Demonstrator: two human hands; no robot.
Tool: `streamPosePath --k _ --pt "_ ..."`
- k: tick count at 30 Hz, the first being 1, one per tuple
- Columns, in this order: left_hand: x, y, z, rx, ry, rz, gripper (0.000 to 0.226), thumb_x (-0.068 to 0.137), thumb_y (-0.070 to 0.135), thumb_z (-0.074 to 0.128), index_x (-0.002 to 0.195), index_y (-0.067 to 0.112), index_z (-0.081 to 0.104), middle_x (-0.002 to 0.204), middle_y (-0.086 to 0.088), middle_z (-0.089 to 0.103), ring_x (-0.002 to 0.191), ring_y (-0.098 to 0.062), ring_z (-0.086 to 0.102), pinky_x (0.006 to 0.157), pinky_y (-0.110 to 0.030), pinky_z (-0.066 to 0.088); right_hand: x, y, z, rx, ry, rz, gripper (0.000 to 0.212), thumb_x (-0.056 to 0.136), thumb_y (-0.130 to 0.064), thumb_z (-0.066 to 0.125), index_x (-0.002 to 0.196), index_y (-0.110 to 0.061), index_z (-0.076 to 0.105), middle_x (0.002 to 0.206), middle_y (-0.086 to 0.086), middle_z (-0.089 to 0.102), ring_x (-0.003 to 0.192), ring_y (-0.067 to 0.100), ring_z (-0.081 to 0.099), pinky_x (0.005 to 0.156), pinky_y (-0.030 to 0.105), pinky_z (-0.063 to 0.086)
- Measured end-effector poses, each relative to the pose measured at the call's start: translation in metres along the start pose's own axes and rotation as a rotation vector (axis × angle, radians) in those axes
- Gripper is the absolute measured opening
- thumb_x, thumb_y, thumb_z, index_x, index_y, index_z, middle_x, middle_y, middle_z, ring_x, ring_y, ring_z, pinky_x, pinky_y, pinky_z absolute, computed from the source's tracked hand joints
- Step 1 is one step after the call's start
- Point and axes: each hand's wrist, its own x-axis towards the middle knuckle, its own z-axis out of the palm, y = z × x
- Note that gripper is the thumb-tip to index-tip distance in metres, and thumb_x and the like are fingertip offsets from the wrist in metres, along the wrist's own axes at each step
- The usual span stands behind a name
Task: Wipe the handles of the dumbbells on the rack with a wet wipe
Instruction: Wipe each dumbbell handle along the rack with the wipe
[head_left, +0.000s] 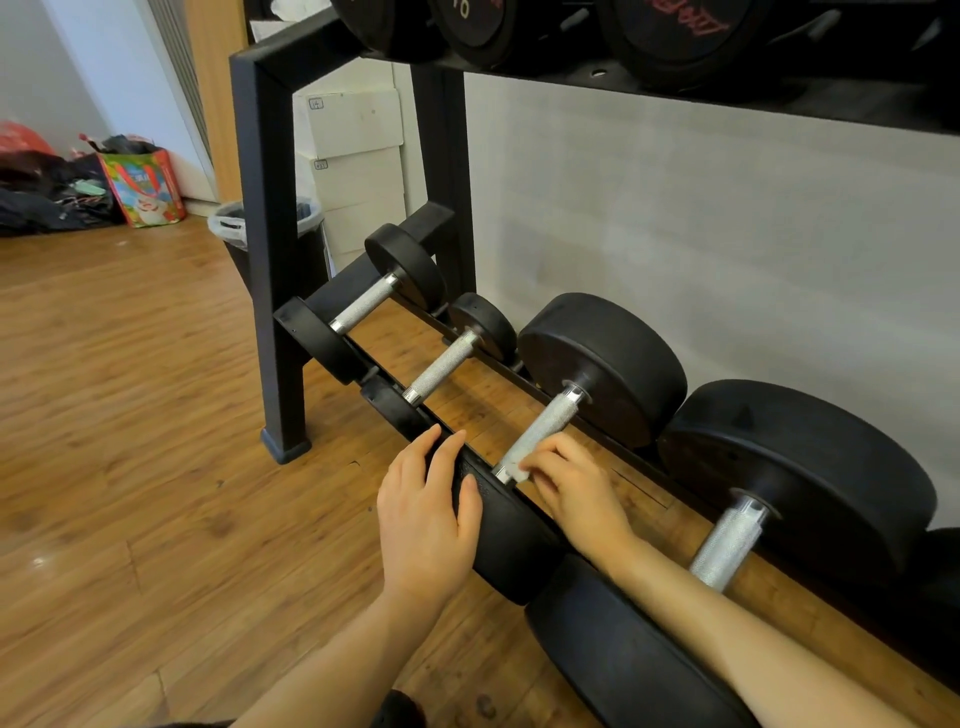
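Observation:
Several black dumbbells with knurled silver handles lie on the lower tier of a black rack (270, 218). My right hand (576, 488) grips the near end of the third dumbbell's handle (545, 428), pressing a small white wet wipe (517, 470) against it. My left hand (426, 514) rests with straight fingers on the near black head (511, 540) of that same dumbbell. Two smaller handles (363, 304) (444, 371) lie to the left, and a bigger handle (727, 543) lies to the right.
Larger dumbbells (675, 36) sit on the upper shelf overhead. A lined bin (228, 223) stands behind the rack's left leg. Bags (140, 182) lie against the far left wall. Wooden floor (130, 415) stretches to the left; a grey wall (675, 208) is behind the rack.

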Motion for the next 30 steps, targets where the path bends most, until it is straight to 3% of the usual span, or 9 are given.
streamPosePath --k 5,10,14,18,21,30 --pt "0.000 0.000 -0.003 -0.004 -0.033 0.003 0.053 0.096 0.044 0.030 0.142 0.025 0.049 0.147 0.003 0.045 0.137 -0.013 0.036 0.111 -0.032 0.024 0.006 0.005 -0.009 -0.028 0.126 0.076 0.018 0.087 -0.008 0.065 0.104 -0.013 0.070 0.101 -0.005 0.055 0.089 0.007 0.055 0.076 0.024 0.053" --pt "0.002 -0.004 -0.014 -0.056 -0.119 0.004 0.047 0.100 0.045 0.036 0.145 0.031 0.045 0.152 0.008 0.038 0.142 -0.009 0.029 0.115 -0.034 0.025 0.013 -0.002 -0.020 -0.042 0.100 0.061 0.019 0.088 -0.010 0.065 0.106 -0.013 0.070 0.104 -0.006 0.055 0.094 0.007 0.055 0.081 0.023 0.053" --pt "0.020 -0.008 -0.030 -0.012 -0.177 0.043 0.045 0.099 0.041 0.046 0.143 0.032 0.047 0.147 0.011 0.043 0.136 -0.005 0.034 0.113 -0.029 0.030 0.030 -0.022 -0.025 -0.021 0.099 0.055 0.018 0.088 -0.009 0.065 0.105 -0.013 0.070 0.106 -0.005 0.056 0.097 0.008 0.056 0.084 0.019 0.051" --pt "0.054 -0.026 -0.048 0.016 -0.109 0.009 0.044 0.099 0.035 0.050 0.141 0.026 0.050 0.142 0.007 0.049 0.131 -0.009 0.042 0.108 -0.029 0.035 0.055 -0.045 -0.025 0.015 0.108 0.051 0.017 0.089 -0.009 0.064 0.105 -0.013 0.070 0.103 -0.008 0.054 0.093 0.004 0.055 0.078 0.011 0.045" --pt "0.082 -0.046 -0.061 0.068 -0.062 0.003 0.045 0.098 0.032 0.051 0.141 0.022 0.052 0.141 0.003 0.051 0.131 -0.014 0.045 0.108 -0.038 0.040 0.075 -0.054 -0.015 -0.002 0.074 0.074 0.018 0.092 -0.013 0.062 0.108 -0.013 0.069 0.104 -0.008 0.053 0.093 0.005 0.055 0.078 0.011 0.044" --pt "0.166 -0.109 -0.061 0.247 -0.058 0.096 0.042 0.097 0.032 0.055 0.138 0.022 0.055 0.140 -0.003 0.054 0.129 -0.023 0.048 0.105 -0.042 0.040 0.151 -0.050 0.036 -0.039 0.067 0.234 0.019 0.094 -0.016 0.060 0.110 -0.014 0.068 0.110 -0.002 0.055 0.089 0.007 0.054 0.079 0.017 0.045"
